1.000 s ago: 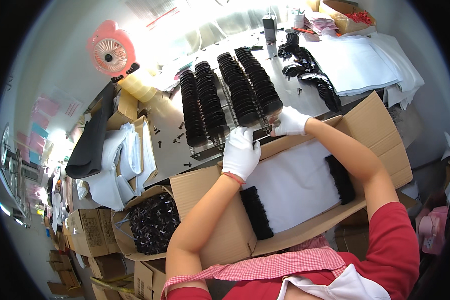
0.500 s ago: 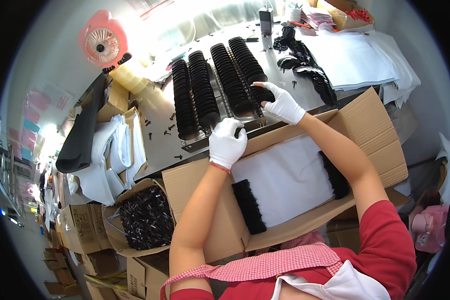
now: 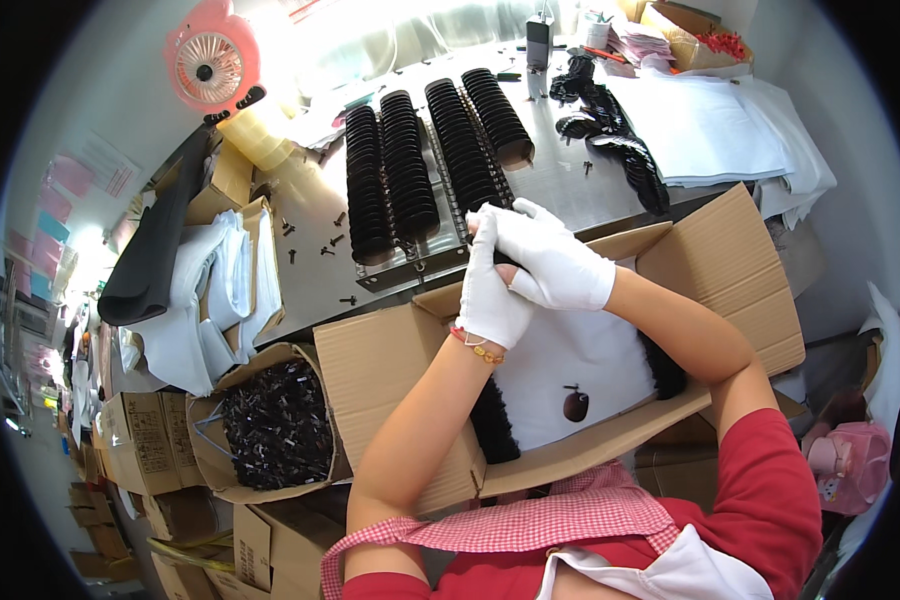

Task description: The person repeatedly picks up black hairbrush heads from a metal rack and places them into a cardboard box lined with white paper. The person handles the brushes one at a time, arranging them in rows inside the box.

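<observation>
Both hands, in white fingertip-cut gloves, are pressed together just in front of the metal rack (image 3: 425,262). My left hand (image 3: 492,300) is closed with its fingers pointing up. Across it lies my right hand (image 3: 550,255), its fingers wrapped over the left. A sliver of something dark shows between them; the rest is hidden. On the rack stand long rows of thin black rounded pieces (image 3: 410,165). Below the hands, a small dark rounded piece with a short stem (image 3: 576,405) lies on a white sheet (image 3: 550,370) inside an open cardboard box (image 3: 390,400).
Fuzzy black rows (image 3: 495,420) edge the sheet. A carton of loose black pieces (image 3: 275,420) stands left of the box. Small dark pieces (image 3: 337,240) are scattered on the metal table. White sheets (image 3: 700,130) and a black wrapped bundle (image 3: 620,140) lie right; a pink fan (image 3: 210,70) stands back left.
My right hand has left the right-hand row and come down left to meet my left hand, which moved right. The front of that row is shorter. A dark piece now shows on the sheet.
</observation>
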Demonstrator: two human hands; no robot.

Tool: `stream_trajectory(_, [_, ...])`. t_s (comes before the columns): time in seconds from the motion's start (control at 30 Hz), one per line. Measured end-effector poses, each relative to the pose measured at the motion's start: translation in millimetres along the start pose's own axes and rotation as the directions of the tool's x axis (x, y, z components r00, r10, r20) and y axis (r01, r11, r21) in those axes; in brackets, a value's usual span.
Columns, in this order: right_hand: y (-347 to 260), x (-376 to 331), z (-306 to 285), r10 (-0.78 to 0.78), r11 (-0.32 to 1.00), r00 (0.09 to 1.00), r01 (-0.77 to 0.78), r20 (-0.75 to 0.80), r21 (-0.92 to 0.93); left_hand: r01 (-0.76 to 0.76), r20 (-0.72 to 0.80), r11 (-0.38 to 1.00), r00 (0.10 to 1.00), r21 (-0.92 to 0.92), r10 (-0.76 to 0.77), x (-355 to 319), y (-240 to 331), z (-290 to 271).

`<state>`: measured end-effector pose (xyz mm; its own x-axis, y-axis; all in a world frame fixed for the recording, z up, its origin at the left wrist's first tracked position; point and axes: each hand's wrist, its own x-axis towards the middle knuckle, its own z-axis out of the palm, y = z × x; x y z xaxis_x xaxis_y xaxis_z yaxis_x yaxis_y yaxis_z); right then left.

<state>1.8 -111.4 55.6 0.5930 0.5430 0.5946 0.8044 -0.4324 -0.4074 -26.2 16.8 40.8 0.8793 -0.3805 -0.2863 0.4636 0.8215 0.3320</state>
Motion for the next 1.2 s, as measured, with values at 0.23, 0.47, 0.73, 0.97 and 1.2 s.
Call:
stream_trajectory(0.23, [134,10,-5,0.617,0.785,0.759,-0.577,-0.208,0.223,-0.169,-0.067,0.538,0.918,0.826,0.391,29,8,-29])
stream_trajectory(0.47, [190,49,14,0.519,0.558,0.816,-0.549,0.255,0.622,0.039,0.033,-0.163,0.908,0.986,0.417,57,18,-29])
stream_trajectory(0.73, [166,29,50,0.303,0.95,0.94,-0.284,-0.157,0.131,0.056,0.033,-0.207,0.914,0.977,0.404,62,18,-34])
stream_trajectory(0.97, [180,43,46,-0.128,0.938,0.962,0.037,-0.242,-0.345,-0.008,0.075,-0.158,0.904,0.987,0.422,70,18,-43])
stream_trajectory(1.2, [73,24,1,0.117,0.99,0.982,-0.103,-0.147,0.096,-0.175,-0.056,0.974,0.981,0.143,0.184,37,10,-6])
